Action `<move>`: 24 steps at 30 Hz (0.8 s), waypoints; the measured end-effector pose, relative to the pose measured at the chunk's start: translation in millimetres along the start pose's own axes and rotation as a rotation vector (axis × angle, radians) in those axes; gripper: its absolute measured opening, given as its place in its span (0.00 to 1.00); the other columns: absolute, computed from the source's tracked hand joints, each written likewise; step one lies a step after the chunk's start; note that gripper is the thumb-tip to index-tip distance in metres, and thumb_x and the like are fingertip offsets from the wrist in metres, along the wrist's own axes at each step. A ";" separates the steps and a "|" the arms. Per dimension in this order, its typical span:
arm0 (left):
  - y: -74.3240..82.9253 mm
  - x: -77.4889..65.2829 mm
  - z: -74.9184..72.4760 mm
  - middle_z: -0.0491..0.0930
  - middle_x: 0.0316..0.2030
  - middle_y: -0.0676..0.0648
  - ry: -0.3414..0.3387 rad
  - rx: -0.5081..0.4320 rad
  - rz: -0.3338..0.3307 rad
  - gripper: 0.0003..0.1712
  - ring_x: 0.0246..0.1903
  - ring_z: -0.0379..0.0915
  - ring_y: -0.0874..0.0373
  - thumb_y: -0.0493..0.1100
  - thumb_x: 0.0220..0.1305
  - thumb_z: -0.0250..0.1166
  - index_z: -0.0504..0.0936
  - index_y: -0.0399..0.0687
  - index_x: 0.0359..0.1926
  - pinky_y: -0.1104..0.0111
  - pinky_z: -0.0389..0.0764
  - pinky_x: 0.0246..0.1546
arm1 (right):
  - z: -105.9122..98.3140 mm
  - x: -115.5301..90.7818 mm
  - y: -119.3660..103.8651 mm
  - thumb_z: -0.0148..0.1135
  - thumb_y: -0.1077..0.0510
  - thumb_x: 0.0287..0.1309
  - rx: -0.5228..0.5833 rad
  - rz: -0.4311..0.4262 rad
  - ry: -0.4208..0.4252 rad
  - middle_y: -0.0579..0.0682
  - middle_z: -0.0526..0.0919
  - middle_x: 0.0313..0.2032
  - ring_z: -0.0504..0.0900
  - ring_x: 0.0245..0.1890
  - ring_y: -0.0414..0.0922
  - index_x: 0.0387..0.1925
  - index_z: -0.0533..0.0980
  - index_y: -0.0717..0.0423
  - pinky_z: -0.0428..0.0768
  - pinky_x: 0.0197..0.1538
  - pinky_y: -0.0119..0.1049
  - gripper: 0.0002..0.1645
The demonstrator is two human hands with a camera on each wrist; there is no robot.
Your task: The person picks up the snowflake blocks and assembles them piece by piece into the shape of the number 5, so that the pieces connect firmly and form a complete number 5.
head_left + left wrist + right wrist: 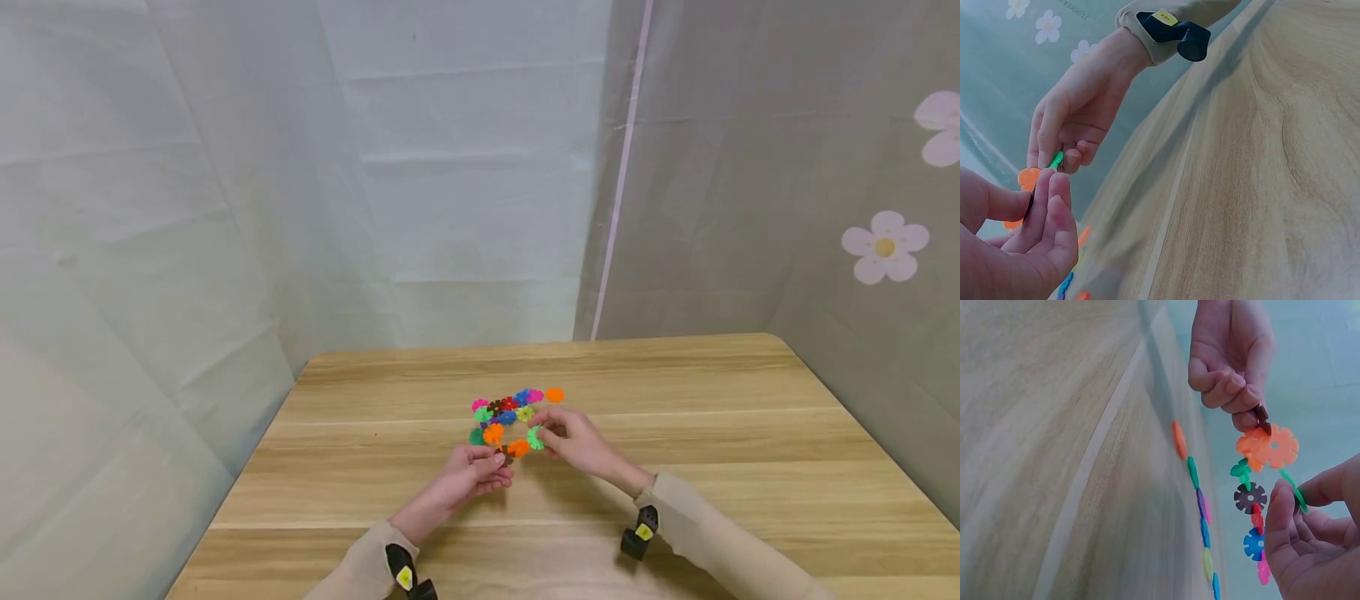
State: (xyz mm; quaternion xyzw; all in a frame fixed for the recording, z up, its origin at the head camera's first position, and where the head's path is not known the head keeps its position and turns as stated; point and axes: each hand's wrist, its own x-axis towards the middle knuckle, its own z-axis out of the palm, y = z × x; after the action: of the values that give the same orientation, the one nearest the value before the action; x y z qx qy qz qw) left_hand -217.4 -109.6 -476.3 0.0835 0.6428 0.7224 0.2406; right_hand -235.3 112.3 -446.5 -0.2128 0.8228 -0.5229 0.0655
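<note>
My left hand (467, 477) pinches a brown notched plastic disc (1264, 420) between thumb and fingers. An orange disc (519, 448) is slotted onto it and spans the gap between my hands. With thumb and fingertips my right hand (583, 443) pinches a light green disc (1296, 490), its edge right at the orange disc's rim. Another orange disc (493, 433) overlaps the first in the right wrist view. Below these, a string of discs in green, dark brown (1250, 498), red, blue (1254, 544) and pink runs down that view.
On the wooden table (360, 475), a row of joined discs lies behind my hands, including dark green (476, 437), blue (507, 417) and yellow (526, 413) ones. A separate-looking orange disc (555, 395) is at the far right end. Hanging cloth (465, 183) surrounds the table.
</note>
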 end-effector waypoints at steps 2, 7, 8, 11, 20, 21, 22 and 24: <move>0.5 0.1 0.0 0.86 0.32 0.47 0.000 -0.004 -0.004 0.07 0.30 0.83 0.62 0.36 0.69 0.58 0.79 0.35 0.38 0.72 0.84 0.39 | 0.7 2.4 7.3 0.52 0.67 0.66 0.007 0.000 0.001 0.58 0.79 0.31 0.75 0.25 0.47 0.47 0.75 0.68 0.76 0.26 0.31 0.11; 1.0 0.4 0.1 0.86 0.31 0.47 0.005 -0.007 -0.006 0.06 0.30 0.83 0.62 0.36 0.69 0.57 0.79 0.37 0.37 0.73 0.83 0.38 | -0.1 5.0 14.7 0.55 0.64 0.66 0.047 0.005 -0.005 0.55 0.79 0.32 0.76 0.26 0.43 0.48 0.75 0.69 0.79 0.28 0.32 0.13; 1.0 0.4 0.1 0.86 0.32 0.46 0.005 -0.007 -0.007 0.06 0.30 0.83 0.62 0.36 0.69 0.58 0.79 0.37 0.37 0.73 0.83 0.38 | -0.3 5.1 15.0 0.55 0.64 0.66 0.054 0.004 -0.006 0.55 0.80 0.32 0.76 0.26 0.42 0.48 0.75 0.70 0.80 0.28 0.34 0.13; 1.1 0.4 0.5 0.86 0.32 0.45 0.007 -0.005 -0.011 0.07 0.30 0.83 0.62 0.36 0.68 0.58 0.79 0.35 0.39 0.73 0.83 0.38 | -0.8 5.1 14.6 0.55 0.64 0.66 0.057 0.001 -0.007 0.55 0.80 0.30 0.77 0.25 0.41 0.48 0.75 0.70 0.82 0.30 0.36 0.14; -0.5 0.2 3.6 0.86 0.32 0.46 0.021 0.008 -0.005 0.10 0.30 0.83 0.62 0.36 0.67 0.59 0.78 0.30 0.43 0.73 0.83 0.38 | 1.6 3.7 13.9 0.56 0.64 0.65 0.072 -0.011 0.000 0.58 0.81 0.36 0.80 0.27 0.46 0.48 0.76 0.71 0.84 0.33 0.41 0.14; -0.7 0.3 4.4 0.86 0.31 0.47 0.026 0.009 -0.006 0.10 0.30 0.83 0.62 0.36 0.67 0.59 0.78 0.29 0.42 0.73 0.83 0.38 | 2.4 3.4 13.8 0.57 0.64 0.65 0.073 -0.005 0.006 0.58 0.82 0.35 0.80 0.27 0.47 0.48 0.76 0.70 0.84 0.34 0.42 0.13; -0.7 0.3 5.1 0.86 0.30 0.48 0.034 0.008 -0.001 0.10 0.29 0.83 0.62 0.35 0.67 0.59 0.78 0.29 0.42 0.73 0.83 0.38 | 3.2 3.2 13.4 0.57 0.65 0.65 0.073 0.003 0.015 0.58 0.82 0.34 0.81 0.27 0.49 0.47 0.76 0.69 0.84 0.33 0.44 0.13; -0.3 0.1 7.1 0.86 0.28 0.49 0.055 0.011 0.017 0.11 0.29 0.82 0.62 0.35 0.67 0.59 0.78 0.26 0.42 0.73 0.84 0.37 | 4.7 3.1 11.9 0.58 0.65 0.64 0.072 0.014 0.039 0.57 0.82 0.32 0.81 0.26 0.51 0.46 0.77 0.68 0.84 0.33 0.46 0.11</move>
State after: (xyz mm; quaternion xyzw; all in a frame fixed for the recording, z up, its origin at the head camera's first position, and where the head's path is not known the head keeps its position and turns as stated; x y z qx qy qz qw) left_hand -214.4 -103.3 -475.6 0.0707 0.6525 0.7229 0.2162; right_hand -239.9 111.4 -458.9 -0.1944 0.8061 -0.5557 0.0605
